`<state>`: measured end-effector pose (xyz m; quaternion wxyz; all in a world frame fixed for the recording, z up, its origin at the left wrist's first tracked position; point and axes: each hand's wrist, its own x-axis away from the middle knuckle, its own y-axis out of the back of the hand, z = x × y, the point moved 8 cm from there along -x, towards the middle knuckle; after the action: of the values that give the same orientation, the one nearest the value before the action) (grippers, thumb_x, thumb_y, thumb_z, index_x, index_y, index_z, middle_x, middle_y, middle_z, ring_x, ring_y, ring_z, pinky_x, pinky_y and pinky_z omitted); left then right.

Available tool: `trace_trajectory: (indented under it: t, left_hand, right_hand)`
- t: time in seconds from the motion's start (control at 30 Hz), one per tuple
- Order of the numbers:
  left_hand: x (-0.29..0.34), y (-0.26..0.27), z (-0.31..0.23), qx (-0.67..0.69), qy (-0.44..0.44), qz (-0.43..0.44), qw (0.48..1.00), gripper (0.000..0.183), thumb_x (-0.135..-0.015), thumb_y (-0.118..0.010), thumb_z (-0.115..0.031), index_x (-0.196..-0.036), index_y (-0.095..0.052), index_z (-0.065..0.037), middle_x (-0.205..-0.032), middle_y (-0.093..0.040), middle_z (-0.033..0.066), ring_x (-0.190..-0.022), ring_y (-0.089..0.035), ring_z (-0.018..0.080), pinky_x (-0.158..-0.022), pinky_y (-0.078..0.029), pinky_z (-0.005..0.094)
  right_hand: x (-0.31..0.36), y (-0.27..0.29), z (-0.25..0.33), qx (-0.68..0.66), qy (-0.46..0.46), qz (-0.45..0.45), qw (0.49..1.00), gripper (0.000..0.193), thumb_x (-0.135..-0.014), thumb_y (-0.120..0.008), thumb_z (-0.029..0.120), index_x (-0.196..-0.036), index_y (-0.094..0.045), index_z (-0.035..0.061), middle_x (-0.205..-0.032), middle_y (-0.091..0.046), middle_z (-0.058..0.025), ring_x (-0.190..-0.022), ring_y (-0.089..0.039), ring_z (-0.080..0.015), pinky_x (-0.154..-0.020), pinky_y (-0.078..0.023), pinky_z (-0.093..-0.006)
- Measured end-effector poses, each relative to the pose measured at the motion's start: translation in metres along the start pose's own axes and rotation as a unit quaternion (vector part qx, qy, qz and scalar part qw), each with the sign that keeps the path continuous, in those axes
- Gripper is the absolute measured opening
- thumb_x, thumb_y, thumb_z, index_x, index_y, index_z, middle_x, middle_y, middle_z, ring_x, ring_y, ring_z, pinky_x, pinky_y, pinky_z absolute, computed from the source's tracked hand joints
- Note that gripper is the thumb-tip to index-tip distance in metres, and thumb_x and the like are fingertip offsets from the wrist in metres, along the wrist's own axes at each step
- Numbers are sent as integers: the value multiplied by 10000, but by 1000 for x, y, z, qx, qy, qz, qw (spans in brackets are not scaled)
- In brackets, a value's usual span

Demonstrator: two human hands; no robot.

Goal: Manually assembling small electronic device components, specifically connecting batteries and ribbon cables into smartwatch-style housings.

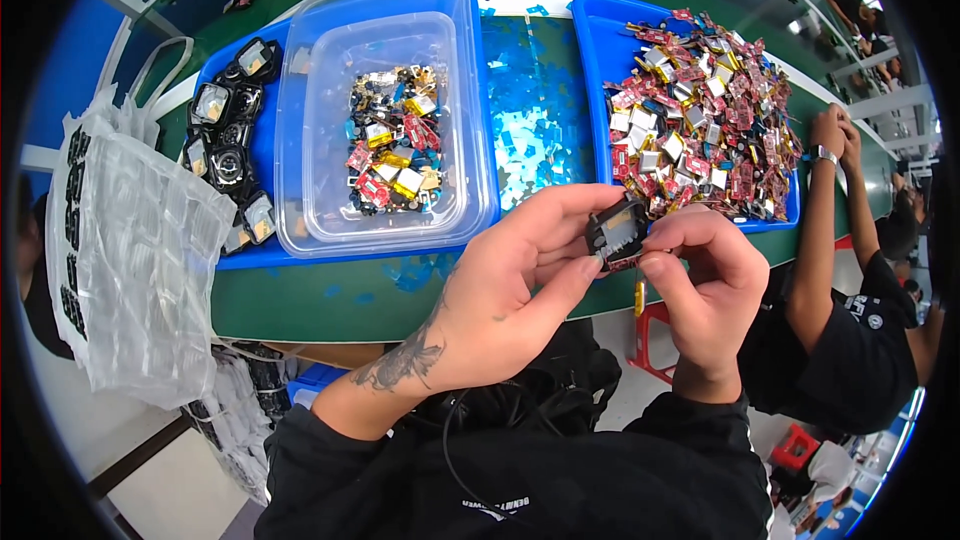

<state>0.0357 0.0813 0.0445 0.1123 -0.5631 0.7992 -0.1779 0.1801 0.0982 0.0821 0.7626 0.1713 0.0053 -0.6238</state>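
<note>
Above the near edge of the bench, my left hand (515,290) grips a small black plastic housing (617,232) between thumb and fingers. The housing has a grey panel inside its frame. My right hand (708,285) pinches at the housing's right lower edge, where a thin red circuit board (622,263) shows in part. A small yellow-taped battery (640,296) hangs just below the right fingertips. The fingers hide how the board and the housing meet.
At the right, a blue tray (592,60) is heaped with red circuit boards and batteries. A clear plastic bin (320,210) holds similar parts. Black housings (230,162) lie left of it. Blue film pieces (535,140) cover the middle. Plastic sheets (140,260) hang left; a co-worker's arm (815,230) is at right.
</note>
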Motion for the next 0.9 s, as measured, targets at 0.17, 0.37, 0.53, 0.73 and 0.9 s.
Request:
trace_trajectory:
  t: [0.17,0.37,0.53,0.73,0.9]
  left_hand:
    - [3,-4,3,40,8,2,999,493,-912,-529,84,-1386,-421,7,-1291,-560,141,-1200,-557,187,-1012,-455,321]
    - [5,-3,5,11,-4,-34,999,502,-877,-600,82,-1357,-472,7,-1224,-612,135,-1114,-620,194,-961,-512,322]
    - [4,-1,2,-13,-34,-47,998,465,-885,-588,83,-1334,-488,14,-1202,-626,132,-1106,-625,187,-943,-517,301]
    - [6,0,4,21,11,-73,997,404,-882,-525,138,-1282,-498,84,-1164,-636,171,-1095,-626,199,-937,-514,313]
    - [7,-1,8,27,-4,-71,997,426,-894,-550,93,-1312,-505,22,-1156,-632,108,-1026,-646,147,-881,-529,261]
  right_hand:
    - [5,0,5,58,70,-20,996,155,-738,-742,-76,-840,-635,-30,-794,-640,-80,-609,-547,-104,-576,-421,-231]
    - [8,-2,6,64,85,-54,993,162,-726,-754,-64,-823,-633,-17,-762,-633,-72,-590,-532,-107,-563,-411,-233]
    - [12,-7,2,87,111,-59,988,254,-727,-762,-63,-933,-619,-18,-812,-610,-59,-640,-537,-94,-564,-421,-220]
    - [24,-12,-24,-104,-28,-70,992,435,-766,-731,-68,-1149,-527,-31,-1002,-577,-59,-823,-566,-76,-651,-489,-194]
    - [22,-15,-31,-165,-105,-43,980,343,-808,-677,-81,-1118,-532,-56,-990,-598,-64,-844,-589,-74,-689,-509,-203]
